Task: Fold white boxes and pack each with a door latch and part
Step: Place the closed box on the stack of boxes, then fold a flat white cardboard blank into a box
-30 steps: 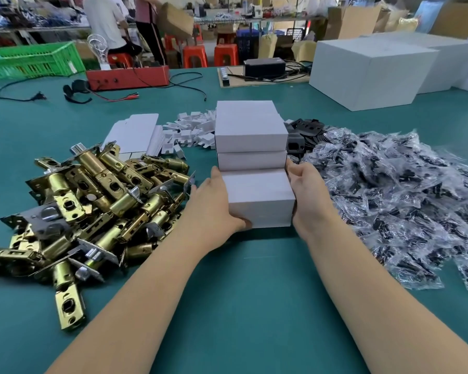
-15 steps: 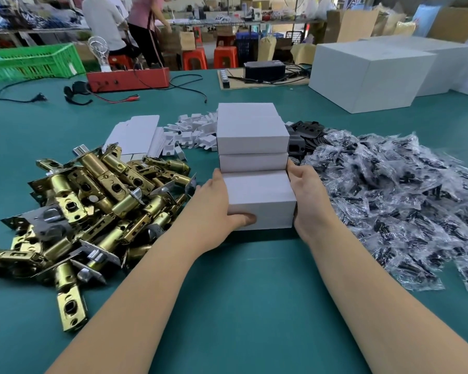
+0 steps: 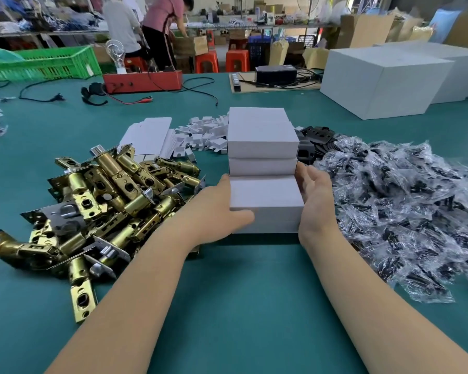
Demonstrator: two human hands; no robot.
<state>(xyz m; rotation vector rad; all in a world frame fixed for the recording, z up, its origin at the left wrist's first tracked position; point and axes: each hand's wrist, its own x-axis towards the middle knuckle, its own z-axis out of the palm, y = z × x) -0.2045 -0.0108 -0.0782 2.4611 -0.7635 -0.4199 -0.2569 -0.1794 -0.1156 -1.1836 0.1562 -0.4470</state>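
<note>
A closed white box [image 3: 265, 195] sits on the green table at the near end of a row of stacked white boxes [image 3: 262, 136]. My left hand [image 3: 219, 209] grips its left side, thumb across the front face. My right hand [image 3: 315, 201] is at the box's right side, palm turned toward it and fingers loose; I cannot tell if it touches. Brass door latches [image 3: 108, 201] are piled on the left. A heap of bagged black parts [image 3: 405, 211] lies on the right.
Flat white box blanks [image 3: 149, 136] and small white card inserts [image 3: 203, 133] lie behind the latches, and black plates [image 3: 314, 141] behind the boxes. Large white cartons [image 3: 384, 79], a red device with cables [image 3: 143, 81] and a green crate [image 3: 41, 63] stand farther back. People work beyond the table.
My right hand has loosened from the box's right side, its fingers now spread. The left hand still holds the box, which has stayed in place.
</note>
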